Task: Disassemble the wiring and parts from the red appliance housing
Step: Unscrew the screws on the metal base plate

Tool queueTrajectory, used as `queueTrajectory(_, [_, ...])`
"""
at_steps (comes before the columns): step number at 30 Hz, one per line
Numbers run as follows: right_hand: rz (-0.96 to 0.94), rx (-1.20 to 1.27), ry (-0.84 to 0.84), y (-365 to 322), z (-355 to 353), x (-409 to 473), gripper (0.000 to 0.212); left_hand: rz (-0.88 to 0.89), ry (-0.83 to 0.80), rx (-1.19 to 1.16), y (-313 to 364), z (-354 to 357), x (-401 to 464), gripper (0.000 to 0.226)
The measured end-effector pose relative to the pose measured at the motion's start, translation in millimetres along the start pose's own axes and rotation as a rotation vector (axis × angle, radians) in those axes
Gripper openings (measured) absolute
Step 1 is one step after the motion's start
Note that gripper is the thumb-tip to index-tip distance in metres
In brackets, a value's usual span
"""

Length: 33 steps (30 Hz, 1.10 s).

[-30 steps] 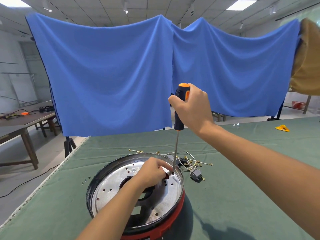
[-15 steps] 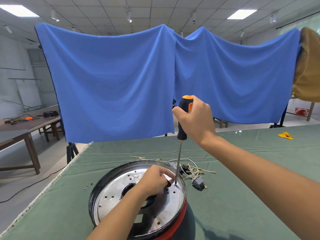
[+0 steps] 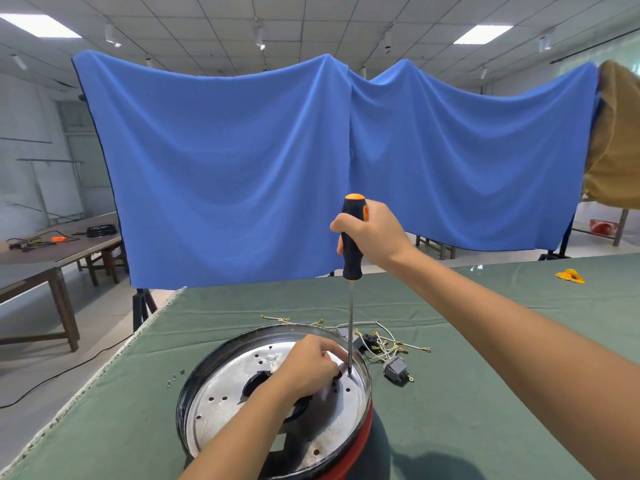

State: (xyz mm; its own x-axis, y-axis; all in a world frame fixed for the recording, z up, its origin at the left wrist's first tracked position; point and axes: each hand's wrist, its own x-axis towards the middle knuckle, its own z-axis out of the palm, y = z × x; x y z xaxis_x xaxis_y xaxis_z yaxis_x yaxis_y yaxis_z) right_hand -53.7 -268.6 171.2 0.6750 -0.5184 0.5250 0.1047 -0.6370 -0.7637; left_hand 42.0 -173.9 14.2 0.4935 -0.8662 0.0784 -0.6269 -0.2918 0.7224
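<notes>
The red appliance housing stands on the green table with a black rim and a silver metal plate full of holes facing up. My right hand grips the black and orange handle of a long screwdriver, held upright with its tip on the plate near the right rim. My left hand rests on the plate beside the tip, its fingers curled round a small part that I cannot make out.
Loose wires with brass terminals and a grey switch lie just behind the housing. A few small screws sit to its left. The table's left edge runs close by. A yellow item lies far right.
The view has tilted, so the hands and housing sit lower in the picture. My hands keep their hold; the screwdriver tip stays at the same spot on the plate.
</notes>
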Motion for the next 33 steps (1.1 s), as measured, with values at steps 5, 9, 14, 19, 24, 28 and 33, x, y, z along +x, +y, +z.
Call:
queueTrajectory(5, [0.174,0.068,-0.058,1,-13,5,0.019,0.072,0.075,-0.013,0,5,1,0.035])
queueTrajectory(9, [0.241,-0.025,-0.141,-2,-22,10,0.017,0.148,0.115,-0.058,2,8,0,0.018])
queueTrajectory(14, [0.309,-0.378,-0.086,-23,-25,20,0.049,0.162,0.137,-0.044,3,7,2,0.017])
queueTrajectory(19, [0.049,-1.2,0.042,-44,-20,27,0.021,0.159,0.149,-0.056,6,7,2,0.016])
queueTrajectory(24, [0.071,-1.472,-0.074,-62,-14,30,0.036,0.135,0.118,-0.113,6,6,0,0.021])
queueTrajectory(28, [0.069,-1.503,-0.149,-70,-5,28,0.048,0.095,0.054,-0.158,7,4,-3,0.025])
queueTrajectory(33, [0.064,-1.444,-0.22,-70,-5,33,0.034,0.043,0.003,-0.168,4,5,-5,0.035])
